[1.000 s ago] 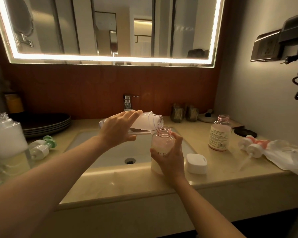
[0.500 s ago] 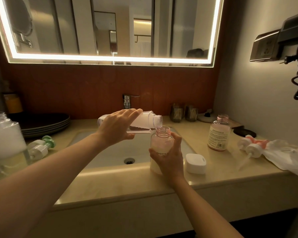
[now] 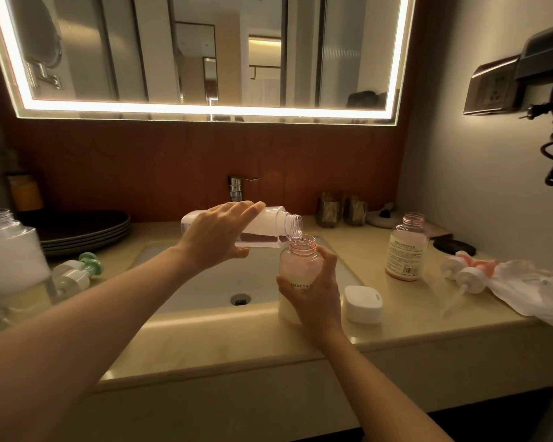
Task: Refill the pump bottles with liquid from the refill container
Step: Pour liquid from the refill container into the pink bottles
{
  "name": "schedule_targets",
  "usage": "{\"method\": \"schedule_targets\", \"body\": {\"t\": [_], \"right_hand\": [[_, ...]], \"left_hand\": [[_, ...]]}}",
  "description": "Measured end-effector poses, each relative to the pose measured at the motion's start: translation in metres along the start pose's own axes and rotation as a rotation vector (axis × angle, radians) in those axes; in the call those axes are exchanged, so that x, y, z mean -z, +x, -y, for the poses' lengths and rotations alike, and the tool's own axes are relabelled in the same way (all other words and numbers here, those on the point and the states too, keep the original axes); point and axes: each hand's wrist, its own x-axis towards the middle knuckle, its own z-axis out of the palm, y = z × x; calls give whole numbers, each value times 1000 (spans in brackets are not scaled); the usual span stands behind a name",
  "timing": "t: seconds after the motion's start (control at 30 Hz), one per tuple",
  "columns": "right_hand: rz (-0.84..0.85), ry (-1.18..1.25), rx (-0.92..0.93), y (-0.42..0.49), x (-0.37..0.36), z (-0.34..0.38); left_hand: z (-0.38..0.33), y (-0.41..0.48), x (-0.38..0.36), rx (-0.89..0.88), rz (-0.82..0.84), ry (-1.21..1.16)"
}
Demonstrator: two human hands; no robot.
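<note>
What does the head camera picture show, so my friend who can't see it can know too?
A left hand tips a clear refill bottle so liquid pours into an open pink bottle, held upright by the right hand at the sink's front edge. Another open pink bottle and loose pump tops wait on the counter.

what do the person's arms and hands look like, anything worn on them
Both forearms are bare right up to the edge of the picture: no sleeves show. The left hand and right hand wear no gloves, and no rings, watch or bracelet show. Fingernails look short and unpainted.
</note>
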Motion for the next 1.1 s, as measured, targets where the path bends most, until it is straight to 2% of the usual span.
{"method": "schedule_targets", "body": {"t": [1.1], "right_hand": [[-6,-16,0,-1,-1,1]], "left_hand": [[1,2,1,-7,11,10]]}}
